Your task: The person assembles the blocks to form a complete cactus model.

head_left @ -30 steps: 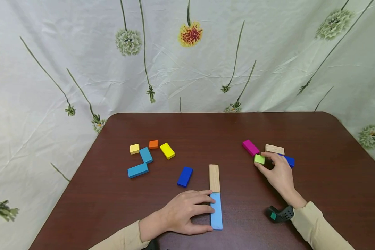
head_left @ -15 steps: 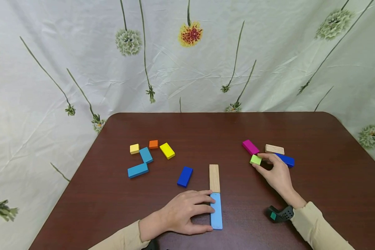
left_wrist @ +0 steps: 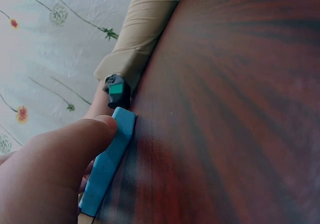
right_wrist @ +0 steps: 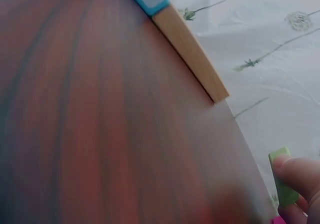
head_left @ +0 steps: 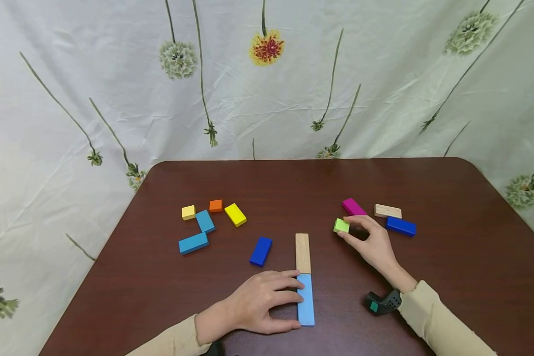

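Left hand [head_left: 267,301]: grip relaxed, fingertips resting along left edge of light-blue block [head_left: 306,307], probably steadying it end to end with plain wooden block [head_left: 302,253]. Right hand [head_left: 374,242]: grip pinching green block [head_left: 340,226] near magenta block [head_left: 352,205], seemingly for control; contact with worktop [head_left: 347,301] unclear.

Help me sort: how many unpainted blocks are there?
2: one plain block, end to end with the light blue block; another plain block beyond the right hand. More could be hidden.
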